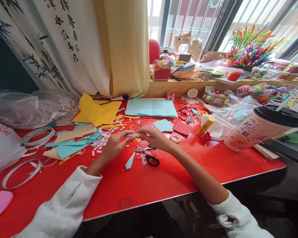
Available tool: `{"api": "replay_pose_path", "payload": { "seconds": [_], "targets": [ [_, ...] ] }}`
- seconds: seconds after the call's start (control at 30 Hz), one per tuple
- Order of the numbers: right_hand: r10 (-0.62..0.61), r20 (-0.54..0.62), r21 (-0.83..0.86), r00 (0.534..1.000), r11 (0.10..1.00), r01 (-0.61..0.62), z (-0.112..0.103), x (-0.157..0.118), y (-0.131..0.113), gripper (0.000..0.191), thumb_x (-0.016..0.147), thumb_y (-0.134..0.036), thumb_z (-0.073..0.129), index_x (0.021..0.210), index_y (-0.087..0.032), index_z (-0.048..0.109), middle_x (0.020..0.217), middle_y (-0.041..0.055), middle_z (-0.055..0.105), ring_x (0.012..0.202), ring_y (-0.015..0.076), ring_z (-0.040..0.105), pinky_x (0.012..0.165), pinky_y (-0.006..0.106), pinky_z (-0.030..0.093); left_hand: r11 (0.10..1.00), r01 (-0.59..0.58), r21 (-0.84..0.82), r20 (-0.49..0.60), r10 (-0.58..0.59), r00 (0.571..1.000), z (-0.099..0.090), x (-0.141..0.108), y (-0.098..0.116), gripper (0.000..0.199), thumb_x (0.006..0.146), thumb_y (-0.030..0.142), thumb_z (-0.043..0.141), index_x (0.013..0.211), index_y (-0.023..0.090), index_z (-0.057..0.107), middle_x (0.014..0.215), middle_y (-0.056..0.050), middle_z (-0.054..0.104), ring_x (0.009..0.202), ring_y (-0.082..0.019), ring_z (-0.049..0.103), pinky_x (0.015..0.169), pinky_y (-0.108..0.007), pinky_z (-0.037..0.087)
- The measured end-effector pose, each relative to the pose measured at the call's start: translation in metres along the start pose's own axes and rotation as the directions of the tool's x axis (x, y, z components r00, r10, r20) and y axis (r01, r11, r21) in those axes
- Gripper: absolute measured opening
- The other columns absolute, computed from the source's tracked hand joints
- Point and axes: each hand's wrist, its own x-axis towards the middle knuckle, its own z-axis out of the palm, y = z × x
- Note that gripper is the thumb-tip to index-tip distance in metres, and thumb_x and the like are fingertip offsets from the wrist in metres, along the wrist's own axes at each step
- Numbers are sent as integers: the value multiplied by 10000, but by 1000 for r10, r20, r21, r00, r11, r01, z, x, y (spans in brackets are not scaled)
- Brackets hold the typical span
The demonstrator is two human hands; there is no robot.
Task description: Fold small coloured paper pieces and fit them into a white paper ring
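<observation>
My left hand (116,144) and my right hand (156,138) meet above the middle of the red table, fingertips pinched together. Between them is a small whitish piece (131,135), thin like a paper strip; the fingers cover most of it. Just below the hands lie scissors (152,160) with black handles, blades spread. A pointed light-blue paper piece (130,161) rests left of the scissors. White paper scraps (143,159) are scattered around the blades. Beyond my right hand are light-blue paper squares (163,125), a red paper square (182,128) and a small round roll (175,138).
The red table (178,178) has a folded yellow sheet (96,110), light-blue sheets (151,107) and tape rolls (21,175) towards the back and left. A yellow glue stick (206,126) and a large lidded cup (260,129) stand at the right. Pipe cleaners (253,49) fill the windowsill's right.
</observation>
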Motion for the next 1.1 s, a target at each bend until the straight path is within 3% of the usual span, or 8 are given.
{"api": "replay_pose_path", "payload": {
  "seconds": [0.3,0.37,0.43,0.57,0.7,0.83,0.93,1.1],
  "targets": [
    [66,-147,-183,987,979,-93,-17,-3,1,325,760,-354,617,1000,-165,505,1052,90,523,937,170,509,788,291,420,915,114,-387,-92,-161,983,2,2,6,198,776,352,584,887,194,626,786,-33,638,796,-162,587,786,-278,440],
    [183,-11,-279,983,943,-178,-30,-12,-1,260,782,-354,580,959,-175,518,1006,77,530,840,163,525,717,286,424,897,116,-427,-118,-183,976,3,2,5,214,769,337,597,934,200,603,829,-32,628,821,-160,591,805,-283,443],
    [311,192,-355,931,906,-229,-40,-23,-4,266,768,-394,576,939,-192,543,996,66,541,771,159,532,646,271,415,884,118,-453,-121,-193,974,3,2,5,278,770,323,598,1026,217,571,861,-23,605,833,-153,592,809,-284,450],
    [410,381,-399,829,882,-253,-38,-41,-8,400,707,-427,615,1027,-198,544,999,68,553,802,184,548,617,258,409,874,121,-471,-97,-188,977,2,3,5,342,778,313,587,1107,231,543,861,-10,565,817,-141,589,793,-278,468],
    [438,365,-432,822,861,-267,-29,-45,-6,464,671,-385,648,1069,-179,528,1013,94,540,849,217,550,667,291,432,863,81,-499,-144,-174,974,1,4,6,218,753,293,617,954,215,586,842,-4,569,752,-127,580,734,-262,487],
    [311,270,-435,911,884,-173,-31,-41,-6,459,723,-447,603,1080,-168,528,1082,127,511,986,257,506,759,345,439,856,86,-509,-173,-200,964,0,4,7,240,743,292,628,967,215,592,811,-4,585,697,-119,572,707,-262,485],
    [95,203,-396,975,918,-7,-18,-35,-12,303,830,-288,505,1116,-187,524,1121,108,525,1051,216,480,840,336,413,892,79,-445,-277,-221,935,-2,5,9,272,763,286,603,1028,226,599,800,1,587,681,-105,567,709,-240,467],
    [-204,430,-411,880,823,392,36,-29,-16,304,890,-126,373,1139,-194,533,1082,81,593,988,172,521,875,334,359,919,62,-389,-391,-226,892,-3,6,10,383,769,263,589,1151,267,557,794,17,574,661,-92,560,678,-215,454]
  ]
}}
